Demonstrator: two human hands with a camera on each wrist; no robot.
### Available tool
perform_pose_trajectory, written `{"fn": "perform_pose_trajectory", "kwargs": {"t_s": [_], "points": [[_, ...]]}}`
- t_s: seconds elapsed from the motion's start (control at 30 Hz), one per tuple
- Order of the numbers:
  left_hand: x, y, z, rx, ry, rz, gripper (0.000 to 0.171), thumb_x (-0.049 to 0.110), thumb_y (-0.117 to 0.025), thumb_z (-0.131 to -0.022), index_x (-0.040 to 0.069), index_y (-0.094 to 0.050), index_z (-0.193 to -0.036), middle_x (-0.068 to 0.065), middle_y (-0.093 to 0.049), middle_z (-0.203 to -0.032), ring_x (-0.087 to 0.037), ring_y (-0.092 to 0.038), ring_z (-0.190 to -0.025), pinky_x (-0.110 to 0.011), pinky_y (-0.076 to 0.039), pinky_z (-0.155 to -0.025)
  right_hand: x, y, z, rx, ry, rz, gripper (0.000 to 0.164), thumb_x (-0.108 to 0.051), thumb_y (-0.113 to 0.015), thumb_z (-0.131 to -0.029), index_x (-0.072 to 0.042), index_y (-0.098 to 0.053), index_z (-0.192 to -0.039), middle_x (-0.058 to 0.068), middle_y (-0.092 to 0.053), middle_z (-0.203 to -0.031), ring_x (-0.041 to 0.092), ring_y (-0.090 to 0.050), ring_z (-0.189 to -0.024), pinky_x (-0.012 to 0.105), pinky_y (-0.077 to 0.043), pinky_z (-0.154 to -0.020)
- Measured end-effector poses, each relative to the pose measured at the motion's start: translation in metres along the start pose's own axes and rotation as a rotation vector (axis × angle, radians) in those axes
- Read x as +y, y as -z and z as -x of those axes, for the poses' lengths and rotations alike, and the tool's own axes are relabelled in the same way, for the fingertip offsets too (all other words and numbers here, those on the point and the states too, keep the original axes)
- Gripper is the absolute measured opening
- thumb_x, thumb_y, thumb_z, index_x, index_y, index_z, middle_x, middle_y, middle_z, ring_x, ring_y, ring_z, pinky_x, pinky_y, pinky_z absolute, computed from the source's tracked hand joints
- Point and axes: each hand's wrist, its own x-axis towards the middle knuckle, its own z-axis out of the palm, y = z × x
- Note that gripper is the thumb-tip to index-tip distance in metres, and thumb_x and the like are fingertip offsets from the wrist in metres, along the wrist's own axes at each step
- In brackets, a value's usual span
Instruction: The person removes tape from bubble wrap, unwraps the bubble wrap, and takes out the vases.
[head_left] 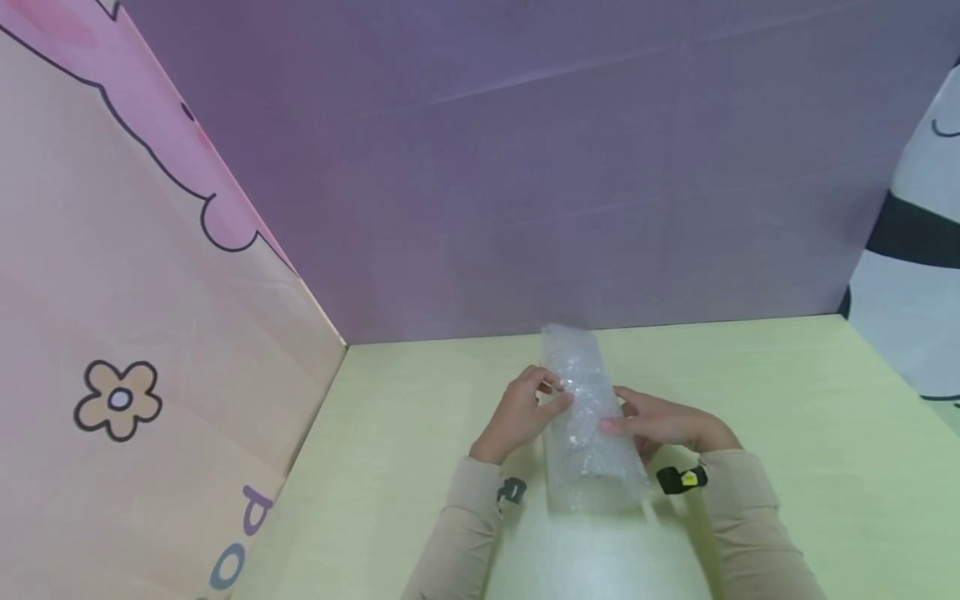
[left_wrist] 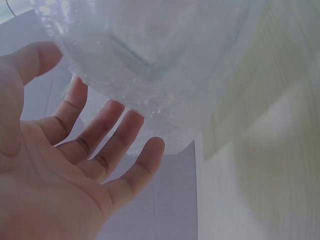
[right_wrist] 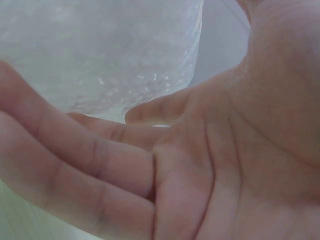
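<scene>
"What's that pale stuff above the right hand point(right_wrist: 187, 165)?"

"Bubble wrap point(right_wrist: 100, 50), cloudy and see-through, with little glints along its lower edge."

"And the fingers point(right_wrist: 95, 155)?"

"Reaching out to the left below it, slightly bent, palm facing us. The farther ones come right up to that edge; I can't tell which are touching."

"Behind?"

"A greyish surface point(right_wrist: 220, 42) at the top, and a pale greenish one point(right_wrist: 15, 217), bottom left."

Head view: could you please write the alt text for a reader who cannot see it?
A person's left hand and right hand hold clear bubble wrap from both sides at a pale table. A purple wall stands behind; at left, a panel shows a cartoon flower.
</scene>
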Motion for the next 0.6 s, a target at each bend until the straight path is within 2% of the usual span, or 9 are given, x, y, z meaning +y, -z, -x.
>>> {"fn": "perform_pose_trajectory", "kwargs": {"t_s": [0.3,0.6], "points": [[-0.0014,0.002,-0.0013,-0.025,-0.002,0.026,0.029,0.034,-0.07,-0.096,0.013,-0.066,-0.115,-0.001,-0.063,-0.122,-0.027,-0.063,-0.118,-0.038,-0.056,-0.096,-0.0003,0.0004,0.0009,0.002,-0.01,0.001,0.08,-0.037,-0.057,-0.104,-0.012,-0.009,-0.163,0.02,-0.065,-0.125,0.035,-0.075,-0.09,0.048,-0.063,-0.073],[0.0002,0.0035,-0.0001,-0.034,-0.029,0.044,0.028,0.029,-0.074,-0.093,0.013,-0.068,-0.115,0.0,-0.063,-0.123,-0.024,-0.061,-0.118,-0.044,-0.055,-0.1,-0.0002,0.0006,0.001,-0.014,0.004,-0.006,0.079,-0.036,-0.056,-0.104,-0.009,-0.009,-0.162,0.022,-0.063,-0.128,0.035,-0.075,-0.091,0.049,-0.063,-0.074]]}}
